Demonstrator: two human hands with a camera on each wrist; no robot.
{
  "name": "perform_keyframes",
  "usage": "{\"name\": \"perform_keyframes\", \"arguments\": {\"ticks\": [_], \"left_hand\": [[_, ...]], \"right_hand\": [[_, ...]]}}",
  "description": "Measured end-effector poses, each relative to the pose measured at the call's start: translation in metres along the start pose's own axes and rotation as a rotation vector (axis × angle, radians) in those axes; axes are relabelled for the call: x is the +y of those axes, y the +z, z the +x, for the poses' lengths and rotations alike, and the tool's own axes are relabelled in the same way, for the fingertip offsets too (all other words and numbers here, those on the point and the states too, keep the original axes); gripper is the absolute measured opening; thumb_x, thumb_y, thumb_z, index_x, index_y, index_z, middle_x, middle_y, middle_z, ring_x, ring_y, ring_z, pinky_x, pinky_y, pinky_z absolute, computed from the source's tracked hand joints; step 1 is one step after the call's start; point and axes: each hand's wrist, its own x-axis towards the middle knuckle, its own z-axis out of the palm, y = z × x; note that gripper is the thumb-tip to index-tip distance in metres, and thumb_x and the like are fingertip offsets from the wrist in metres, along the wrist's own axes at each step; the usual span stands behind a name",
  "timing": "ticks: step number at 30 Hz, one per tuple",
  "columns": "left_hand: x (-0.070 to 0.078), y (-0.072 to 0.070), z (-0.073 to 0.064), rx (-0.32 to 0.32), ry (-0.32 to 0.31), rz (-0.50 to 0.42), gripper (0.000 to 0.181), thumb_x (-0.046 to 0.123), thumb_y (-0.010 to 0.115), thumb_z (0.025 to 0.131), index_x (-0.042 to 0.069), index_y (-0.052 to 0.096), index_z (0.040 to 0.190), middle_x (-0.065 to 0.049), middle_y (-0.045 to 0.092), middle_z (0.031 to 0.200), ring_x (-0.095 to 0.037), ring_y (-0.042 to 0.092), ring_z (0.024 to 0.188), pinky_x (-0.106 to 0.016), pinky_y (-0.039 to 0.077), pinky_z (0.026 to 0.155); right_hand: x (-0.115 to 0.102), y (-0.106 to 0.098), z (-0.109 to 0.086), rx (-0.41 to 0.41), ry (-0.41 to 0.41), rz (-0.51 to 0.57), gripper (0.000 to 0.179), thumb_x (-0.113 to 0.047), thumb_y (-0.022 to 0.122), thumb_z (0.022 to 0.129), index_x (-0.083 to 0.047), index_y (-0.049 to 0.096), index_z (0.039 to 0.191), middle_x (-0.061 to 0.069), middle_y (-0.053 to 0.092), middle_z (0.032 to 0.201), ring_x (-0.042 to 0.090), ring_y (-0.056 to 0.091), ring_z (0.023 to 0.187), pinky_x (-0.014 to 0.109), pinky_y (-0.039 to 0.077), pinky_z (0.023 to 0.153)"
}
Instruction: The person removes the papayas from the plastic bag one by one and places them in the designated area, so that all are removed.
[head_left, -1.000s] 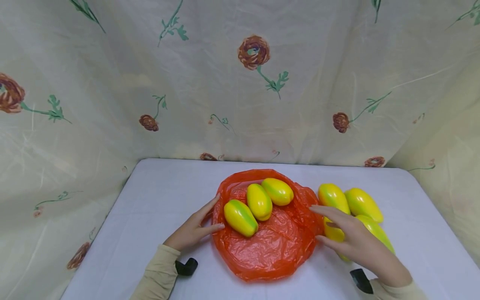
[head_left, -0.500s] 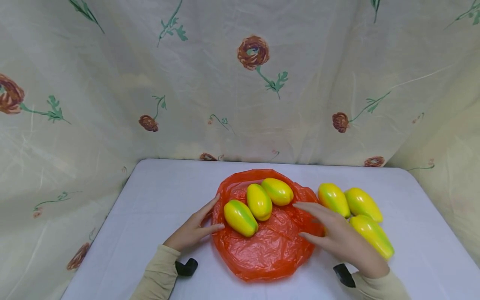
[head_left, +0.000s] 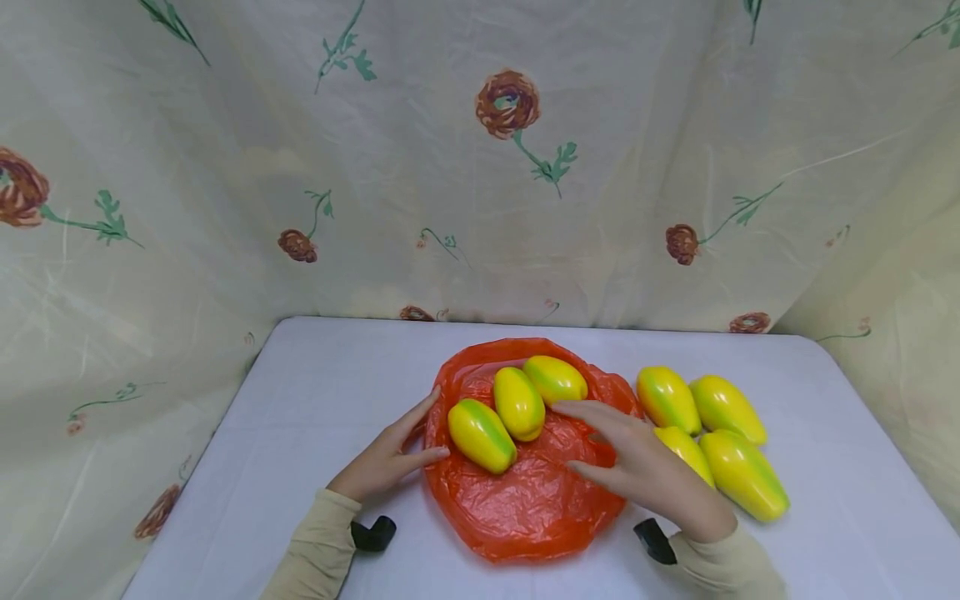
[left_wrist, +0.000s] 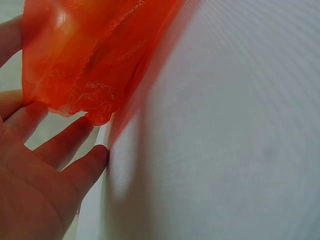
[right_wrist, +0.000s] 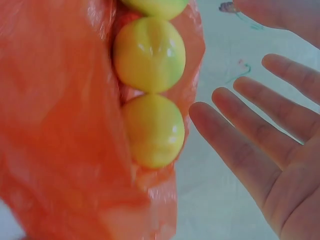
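A red plastic bag (head_left: 525,508), its mouth spread wide, sits mid-table with three glossy yellow-green fruits inside, shaped like papayas or mangoes: a left one (head_left: 482,437), a middle one (head_left: 519,405) and a back one (head_left: 555,379). At the bag's left rim my left hand (head_left: 386,458) rests with fingers extended; the left wrist view has its fingertips (left_wrist: 90,120) against the red plastic. My right hand (head_left: 637,462) hovers over the bag's right side, holding nothing. Its fingers are spread and straight in the right wrist view, beside the round-looking fruits (right_wrist: 150,55).
Right of the bag, several more fruits lie grouped on the white tablecloth (head_left: 337,375), including a front one (head_left: 745,475) and a far-right one (head_left: 727,408). My right forearm partly covers the nearest of them. A flower-patterned curtain (head_left: 600,167) hangs behind and around the table.
My right hand has moved left, from beside the loose fruits to over the bag, still holding nothing. My left hand, the bag and the fruits have stayed put.
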Motion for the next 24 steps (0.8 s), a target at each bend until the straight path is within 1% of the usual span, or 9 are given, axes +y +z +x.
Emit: {"name": "perform_keyframes", "arguments": {"ticks": [3,7,10,15,20,24], "left_hand": [[0.000,0.000,0.000,-0.001,-0.004,-0.005,0.084,0.037,0.075,0.095,0.049,0.023,0.161,0.012,0.025,0.171,-0.024,0.024,0.161,-0.055,0.028,0.127],[0.001,0.000,0.000,-0.004,-0.009,-0.006,0.084,0.037,0.075,0.095,0.050,0.023,0.160,0.014,0.026,0.171,-0.022,0.025,0.160,-0.054,0.027,0.128],[0.000,0.000,0.000,-0.007,-0.003,0.001,0.084,0.037,0.075,0.095,0.048,0.024,0.161,0.014,0.026,0.171,-0.022,0.025,0.160,-0.053,0.027,0.128],[0.000,-0.001,0.000,-0.010,0.002,0.005,0.084,0.036,0.075,0.095,0.047,0.024,0.161,0.013,0.025,0.171,-0.023,0.024,0.161,-0.053,0.025,0.129],[-0.001,-0.002,0.000,-0.010,0.003,0.006,0.085,0.036,0.075,0.095,0.047,0.023,0.161,0.013,0.025,0.171,-0.022,0.023,0.161,-0.053,0.024,0.129],[-0.001,-0.002,0.000,-0.010,0.005,0.002,0.085,0.036,0.075,0.095,0.047,0.023,0.161,0.012,0.024,0.171,-0.023,0.022,0.161,-0.053,0.023,0.130]], "right_hand": [[-0.003,0.004,0.005,-0.013,-0.008,0.009,0.067,-0.030,0.081,0.091,-0.032,0.050,0.151,-0.006,0.055,0.153,0.026,0.057,0.137,0.048,0.059,0.102],[-0.006,0.009,0.010,-0.023,-0.012,0.023,0.066,-0.027,0.081,0.091,-0.028,0.052,0.150,-0.007,0.055,0.152,0.025,0.057,0.137,0.048,0.059,0.102],[-0.007,0.013,0.014,-0.031,-0.012,0.047,0.066,-0.022,0.081,0.091,-0.027,0.053,0.150,-0.007,0.055,0.152,0.028,0.057,0.137,0.050,0.058,0.103],[-0.007,0.019,0.021,-0.061,-0.005,0.080,0.065,-0.021,0.080,0.091,-0.026,0.052,0.150,-0.006,0.054,0.153,0.030,0.056,0.137,0.053,0.058,0.102],[-0.009,0.025,0.027,-0.058,-0.020,0.081,0.066,-0.019,0.081,0.090,-0.024,0.053,0.150,-0.005,0.056,0.152,0.027,0.058,0.134,0.050,0.060,0.100],[-0.011,0.030,0.033,-0.048,-0.048,0.077,0.066,-0.020,0.082,0.090,-0.023,0.054,0.149,-0.005,0.057,0.150,0.023,0.059,0.132,0.048,0.059,0.103]]}}
